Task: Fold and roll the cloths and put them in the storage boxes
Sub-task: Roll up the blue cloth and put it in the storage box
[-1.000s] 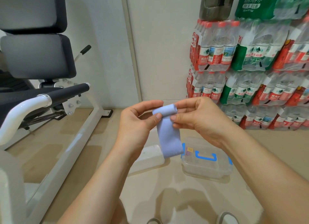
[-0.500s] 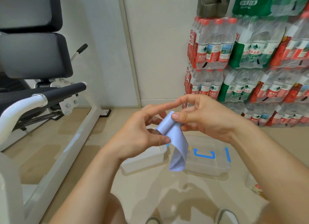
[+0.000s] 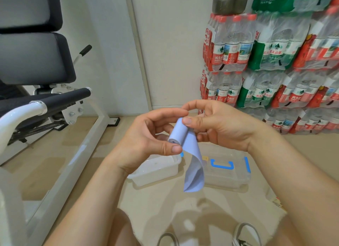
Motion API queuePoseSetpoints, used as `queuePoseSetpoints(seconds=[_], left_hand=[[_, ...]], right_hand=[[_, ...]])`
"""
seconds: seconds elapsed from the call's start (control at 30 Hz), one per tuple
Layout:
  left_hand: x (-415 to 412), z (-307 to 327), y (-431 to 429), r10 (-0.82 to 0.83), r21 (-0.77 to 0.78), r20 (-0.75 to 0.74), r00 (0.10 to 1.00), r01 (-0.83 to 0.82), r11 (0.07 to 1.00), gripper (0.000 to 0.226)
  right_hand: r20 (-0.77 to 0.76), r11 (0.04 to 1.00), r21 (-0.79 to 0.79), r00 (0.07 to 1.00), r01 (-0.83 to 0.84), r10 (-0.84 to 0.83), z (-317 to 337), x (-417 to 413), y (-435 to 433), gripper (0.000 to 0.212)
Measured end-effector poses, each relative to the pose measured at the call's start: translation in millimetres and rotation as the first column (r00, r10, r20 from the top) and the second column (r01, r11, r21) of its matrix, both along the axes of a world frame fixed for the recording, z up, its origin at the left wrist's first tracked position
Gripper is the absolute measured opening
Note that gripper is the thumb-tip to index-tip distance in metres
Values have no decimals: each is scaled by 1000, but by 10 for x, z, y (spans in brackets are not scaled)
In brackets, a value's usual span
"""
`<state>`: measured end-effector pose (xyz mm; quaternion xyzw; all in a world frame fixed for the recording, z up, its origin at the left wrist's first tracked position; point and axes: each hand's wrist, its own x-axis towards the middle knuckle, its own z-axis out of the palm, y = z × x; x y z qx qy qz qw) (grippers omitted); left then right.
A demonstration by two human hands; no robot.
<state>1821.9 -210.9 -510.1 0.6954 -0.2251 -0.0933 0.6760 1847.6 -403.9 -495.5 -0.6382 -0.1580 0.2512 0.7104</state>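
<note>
A light blue cloth (image 3: 192,165) is partly rolled into a small tube in front of me, with its loose tail hanging down. My left hand (image 3: 146,137) pinches the near end of the roll between thumb and fingers. My right hand (image 3: 220,124) pinches the far end, thumb on top. On the floor below stand two clear storage boxes: an open box (image 3: 159,169) to the left and a box with a blue-handled lid (image 3: 229,170) to the right.
A white-framed exercise bench with black pads (image 3: 36,102) fills the left. Stacked packs of bottled water (image 3: 275,62) line the wall at the right. My shoes (image 3: 245,234) show at the bottom edge on the tiled floor.
The roll has turned from lying crosswise to pointing towards me and has grown thicker. The hanging tail is shorter. My view has dropped a little towards the boxes.
</note>
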Motion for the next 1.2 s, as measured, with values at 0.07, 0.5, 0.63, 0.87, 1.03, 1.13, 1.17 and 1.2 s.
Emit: queuePoseSetpoints(seconds=[0.07,0.5,0.63,0.87,1.03,1.13,1.17,1.2], left_hand=[[18,-2,11,-1,-2,-7,1000,1,1000,61],[74,-63,10,172,-57,-102,980,-179,982,62],[59,-53,-15,251,-95,-190,949,-272,958,39],[40,-50,-174,433,-26,-139,891,-441,897,18],[50,-58,-142,445,-23,-127,887,-451,892,18],[47,-64,-147,454,-17,-109,884,-458,889,19],[53,-70,-148,456,-12,-103,884,-460,888,19],[56,-76,-149,455,-5,-100,885,-458,889,20]], right_hand=[[2,1000,-15,1000,-7,7,-12,2,-5,38],[26,954,70,956,291,-294,-65,55,12,19],[60,930,108,931,351,-359,-28,30,31,16],[132,945,25,936,327,-328,-26,-13,75,19],[68,966,0,964,259,-259,-34,-4,67,12],[87,959,-71,959,276,-269,-50,5,75,13],[98,955,-100,958,280,-270,-56,9,75,12],[103,952,-124,958,279,-268,-60,11,73,13]])
